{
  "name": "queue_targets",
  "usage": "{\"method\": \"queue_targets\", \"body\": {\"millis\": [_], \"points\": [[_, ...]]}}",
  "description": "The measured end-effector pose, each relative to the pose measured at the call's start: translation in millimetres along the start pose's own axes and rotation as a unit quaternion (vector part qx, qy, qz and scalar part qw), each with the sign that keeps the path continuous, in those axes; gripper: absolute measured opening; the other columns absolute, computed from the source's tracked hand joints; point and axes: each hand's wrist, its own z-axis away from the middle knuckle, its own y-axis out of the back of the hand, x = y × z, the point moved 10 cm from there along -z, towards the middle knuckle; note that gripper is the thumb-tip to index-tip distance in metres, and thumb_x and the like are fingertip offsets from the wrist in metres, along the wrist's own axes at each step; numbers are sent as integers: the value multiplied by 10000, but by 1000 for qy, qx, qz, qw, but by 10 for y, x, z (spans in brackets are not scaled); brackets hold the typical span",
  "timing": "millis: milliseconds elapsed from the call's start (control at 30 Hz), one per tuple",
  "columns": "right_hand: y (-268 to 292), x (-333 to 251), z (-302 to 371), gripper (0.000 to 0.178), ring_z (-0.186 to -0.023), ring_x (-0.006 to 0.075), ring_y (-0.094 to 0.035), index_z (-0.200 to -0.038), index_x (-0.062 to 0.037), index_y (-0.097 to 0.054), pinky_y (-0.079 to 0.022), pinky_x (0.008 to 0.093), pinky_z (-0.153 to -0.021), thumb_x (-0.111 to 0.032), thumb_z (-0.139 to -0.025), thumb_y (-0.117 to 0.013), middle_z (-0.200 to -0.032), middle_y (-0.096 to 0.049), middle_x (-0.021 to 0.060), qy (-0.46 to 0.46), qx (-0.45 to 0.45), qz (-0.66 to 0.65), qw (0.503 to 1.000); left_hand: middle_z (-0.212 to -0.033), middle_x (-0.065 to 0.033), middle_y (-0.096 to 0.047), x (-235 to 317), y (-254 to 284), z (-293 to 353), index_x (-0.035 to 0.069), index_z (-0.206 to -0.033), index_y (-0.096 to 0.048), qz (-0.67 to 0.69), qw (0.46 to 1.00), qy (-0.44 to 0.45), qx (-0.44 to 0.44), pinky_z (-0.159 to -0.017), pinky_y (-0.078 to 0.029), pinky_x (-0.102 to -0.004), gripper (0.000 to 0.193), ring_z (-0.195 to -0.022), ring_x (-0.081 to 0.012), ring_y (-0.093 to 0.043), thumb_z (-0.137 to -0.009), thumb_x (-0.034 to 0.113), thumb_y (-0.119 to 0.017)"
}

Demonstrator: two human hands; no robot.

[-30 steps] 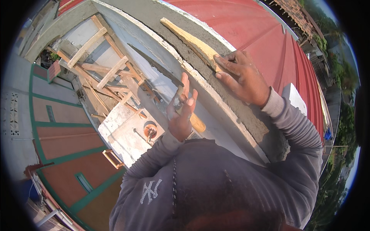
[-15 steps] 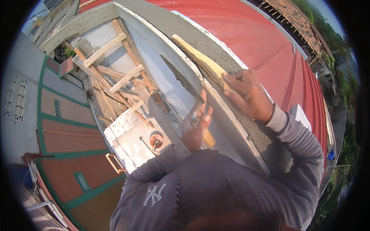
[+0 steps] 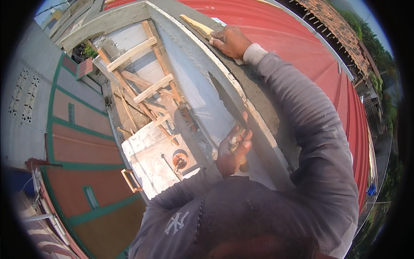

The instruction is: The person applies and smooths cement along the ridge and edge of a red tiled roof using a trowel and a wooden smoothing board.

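Observation:
My right hand (image 3: 233, 42) reaches far forward along the top of the wall, its fingers closed on a narrow yellowish board (image 3: 196, 26). The board lies low over wet grey mortar (image 3: 269, 108), its far end tapering beyond my fingers; its near part is hidden under my hand. Nearer to me, my left hand (image 3: 233, 151) hangs just inside the wall, wrapped round the handle of a wooden-handled trowel (image 3: 243, 166). A long, dark pointed shape (image 3: 224, 95) stretches ahead of those fingers, apparently its blade.
The wall's pale, rough edge (image 3: 258, 118) curves forward between my hands. To the right slopes a red metal roof (image 3: 310, 82). Well below on the left stand a wooden ladder-like frame (image 3: 151, 88) and a pale platform (image 3: 140, 151) carrying an orange bucket (image 3: 180, 160).
My right arm has stretched forward, carrying the board farther along the wall top. My left hand has shifted slightly toward me and right with the trowel. The whole view has turned a little.

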Motion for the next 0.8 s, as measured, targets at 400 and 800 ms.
{"method": "queue_targets", "body": {"millis": [400, 800], "points": [[-53, -173, -152, 482, -1259, 514, -565, -1369, -59, -704, -456, 541, -1089, -394, -1032, -623, -1197, -698, 339, 13, -19, 2, 1000, -1655, -168, -305, -191, 153, 63, -68, -1657, -112, 11, 998, 56, 30, -1222, -322, -413, 913, -1539, -261, -317, -1020, 268, -674], [252, -93, 651, 477, -1201, 487, -583, -1350, -56, -710, -462, 549, -1055, -395, -1022, -634, -1207, -668, 294, 31, -33, 5, 999, -1536, -233, -445, -297, 233, 104, -110, -1641, -85, 9, 995, 89, 39, -1149, -404, -348, 910, -1554, -320, -346, -1032, 235, -666]]}}
